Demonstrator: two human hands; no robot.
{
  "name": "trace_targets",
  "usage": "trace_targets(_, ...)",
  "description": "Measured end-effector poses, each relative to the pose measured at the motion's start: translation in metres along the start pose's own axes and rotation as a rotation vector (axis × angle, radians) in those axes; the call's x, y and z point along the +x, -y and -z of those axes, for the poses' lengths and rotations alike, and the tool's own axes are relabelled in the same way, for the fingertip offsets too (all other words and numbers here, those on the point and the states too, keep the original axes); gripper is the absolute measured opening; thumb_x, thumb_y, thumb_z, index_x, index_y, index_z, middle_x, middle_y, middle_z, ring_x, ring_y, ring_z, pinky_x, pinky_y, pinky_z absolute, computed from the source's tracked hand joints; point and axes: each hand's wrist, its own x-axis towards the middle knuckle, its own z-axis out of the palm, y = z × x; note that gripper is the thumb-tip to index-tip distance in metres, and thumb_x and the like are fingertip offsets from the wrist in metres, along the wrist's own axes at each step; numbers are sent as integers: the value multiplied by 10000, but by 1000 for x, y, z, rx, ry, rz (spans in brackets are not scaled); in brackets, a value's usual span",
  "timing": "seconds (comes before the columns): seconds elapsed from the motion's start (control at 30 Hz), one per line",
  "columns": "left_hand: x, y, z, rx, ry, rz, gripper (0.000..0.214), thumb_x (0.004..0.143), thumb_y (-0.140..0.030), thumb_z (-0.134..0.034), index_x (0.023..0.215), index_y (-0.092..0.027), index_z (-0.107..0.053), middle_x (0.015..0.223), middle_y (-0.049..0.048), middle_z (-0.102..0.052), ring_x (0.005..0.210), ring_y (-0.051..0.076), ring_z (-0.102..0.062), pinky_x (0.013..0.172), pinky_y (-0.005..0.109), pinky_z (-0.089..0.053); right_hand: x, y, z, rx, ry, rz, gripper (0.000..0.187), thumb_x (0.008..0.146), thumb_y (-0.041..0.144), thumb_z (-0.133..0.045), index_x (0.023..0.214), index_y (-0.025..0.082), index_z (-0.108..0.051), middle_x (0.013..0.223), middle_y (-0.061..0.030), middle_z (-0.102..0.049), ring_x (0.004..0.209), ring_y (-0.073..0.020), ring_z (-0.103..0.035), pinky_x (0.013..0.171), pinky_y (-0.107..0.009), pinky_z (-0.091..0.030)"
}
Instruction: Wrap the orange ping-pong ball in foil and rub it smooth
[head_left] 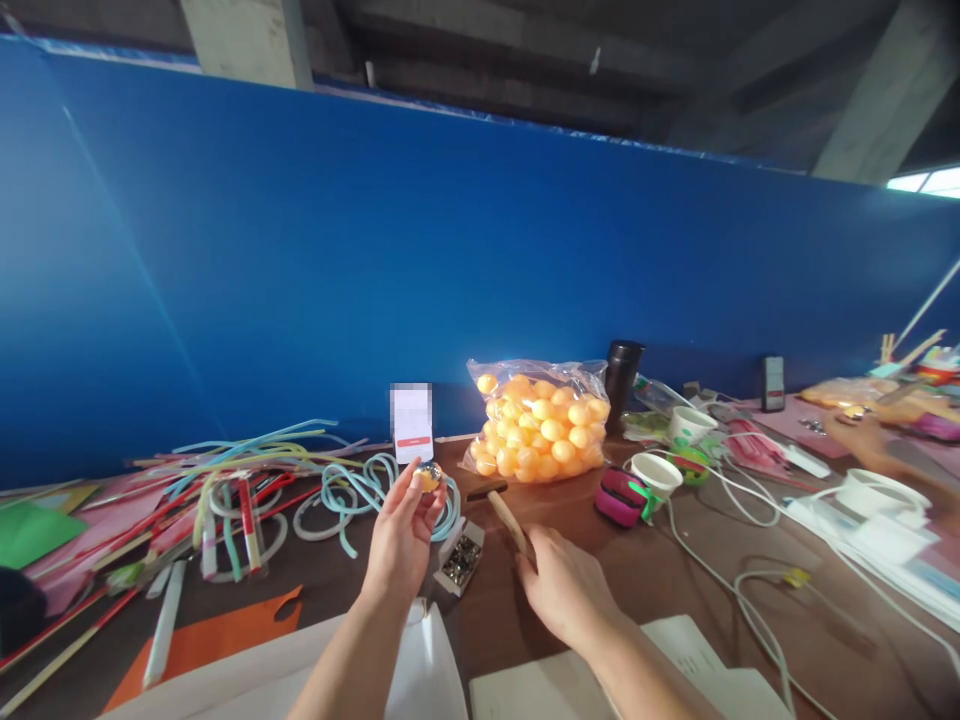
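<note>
Forearms [356, 650] foremost, left fingers [405, 488] tight on a shiny-topped orange ball [430, 478], right fingers [528, 574] around a hammer [508, 516]

Left grip [405, 530] pinching partly silver ball [430, 476], right grip [564, 583] around hammer [508, 518], bagged orange balls [541, 430] behind

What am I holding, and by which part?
Left hand: orange and silver ball, by its left side. Right hand: dark-headed hammer, by its wooden handle, away from the head.
</note>
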Motion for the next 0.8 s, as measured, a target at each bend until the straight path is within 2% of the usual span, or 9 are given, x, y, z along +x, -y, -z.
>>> trace_targets(0.2, -1, 0, -2, 33, -12, 25, 470, 723, -215, -756, 1178, -177, -641, 908, 61, -722, 762, 142, -693, 712, 237, -563, 1, 0, -2, -86, -1, -4, 179, 832, 240, -556, 961, 173, -661, 980, -124, -648, 839, -279, -671, 643, -317, -452)
trace_targets(0.4, -4, 0, -4, 66, -6, 42, 497, 722, -234, -760, 1198, -184, -630, 900, 52, -719, 752, 134, -688, 722, 242, -557, -1, 2, 2, -61, -38, 43, 187, 832, 220, -577, 983, 171, -675, 954, -131, -644, 903, -313, -637, 688, -351, -477)
trace_targets(0.5, -4, 0, -4, 96, -14, 42, 494, 727, -244, -756, 1200, -180, -627, 914, 61, -717, 756, 137, -688, 723, 246, -554, -1, 9, 7, -6, -80, 105, 232, 884, 205, -529, 1077, 184, -657, 1005, -116, -645, 982, -284, -611, 801, -341, -473)
trace_targets(0.6, -4, 1, -5, 114, -7, 41, 481, 735, -252, -750, 1194, -182, -625, 908, 55, -710, 755, 135, -684, 725, 247, -550, -2, 21, 9, 68, -96, 185, 272, 926, 183, -479, 1146, 214, -636, 1073, -79, -650, 1044, -220, -598, 902, -281, -439)
trace_targets(0.8, -5, 1, -4, 131, 8, 36, 465, 730, -259, -755, 1171, -185, -632, 909, 47, -704, 750, 130, -681, 719, 246, -547, 4, 46, 9, 146, -18, 288, 243, 926, 180, -486, 1014, 264, -696, 1024, -24, -699, 978, -173, -643, 818, -225, -450)
